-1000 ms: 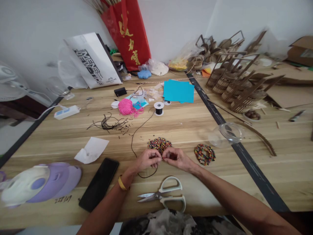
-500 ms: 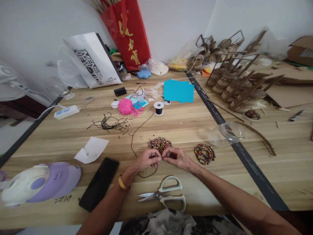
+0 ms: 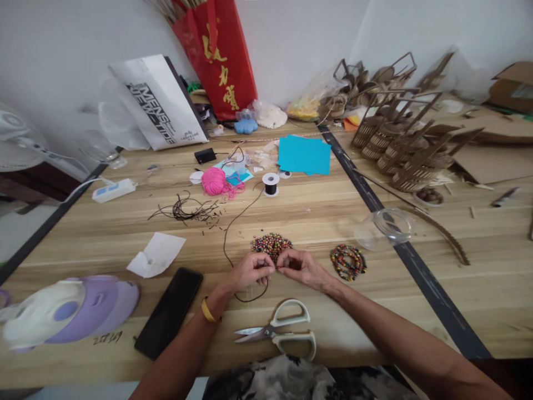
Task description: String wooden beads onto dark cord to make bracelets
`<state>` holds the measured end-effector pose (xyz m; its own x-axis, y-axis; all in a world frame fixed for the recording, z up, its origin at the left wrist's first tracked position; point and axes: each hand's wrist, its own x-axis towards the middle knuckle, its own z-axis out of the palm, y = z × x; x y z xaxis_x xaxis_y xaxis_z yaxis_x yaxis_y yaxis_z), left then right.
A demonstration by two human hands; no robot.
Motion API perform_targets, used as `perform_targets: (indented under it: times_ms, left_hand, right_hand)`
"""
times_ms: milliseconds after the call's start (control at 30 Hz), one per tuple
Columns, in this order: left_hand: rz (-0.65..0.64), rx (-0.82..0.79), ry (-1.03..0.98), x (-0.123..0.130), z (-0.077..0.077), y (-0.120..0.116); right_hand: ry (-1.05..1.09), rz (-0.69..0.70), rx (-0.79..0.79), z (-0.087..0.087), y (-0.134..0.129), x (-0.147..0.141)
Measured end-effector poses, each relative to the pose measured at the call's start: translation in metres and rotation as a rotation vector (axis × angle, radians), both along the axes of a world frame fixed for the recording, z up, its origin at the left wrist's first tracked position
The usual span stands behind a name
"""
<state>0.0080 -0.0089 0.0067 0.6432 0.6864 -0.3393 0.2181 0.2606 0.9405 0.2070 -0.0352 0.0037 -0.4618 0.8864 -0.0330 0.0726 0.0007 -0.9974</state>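
Note:
My left hand pinches the black cord, which loops below it and runs back to a white spool. Fingertip to fingertip with it, my right hand is closed in a pinch; a tiny reddish bead seems to sit at its fingertips, though mostly hidden. Just beyond both hands lies a pile of small multicoloured beads. A coil of strung beads rests to the right of my right hand. Scissors with pale handles lie below the hands, blades pointing left.
Left of my arm are a black phone, a purple-and-white device and white paper. Farther back lie cut black cords, pink yarn and blue sheets. A clear jar and small woven baskets stand right.
Both hands stay almost in place, fingertips together. The right fingers have shifted very slightly right. Nothing else has visibly moved.

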Motion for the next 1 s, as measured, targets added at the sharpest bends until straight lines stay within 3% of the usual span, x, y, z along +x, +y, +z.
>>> perform_targets:
  times_ms: [1000]
  left_hand:
    - [-0.015,0.036,0.013,0.0011,0.0003,-0.0009]
  right_hand:
    - [-0.051,0.003,0.062,-0.0062,-0.0010,-0.0008]
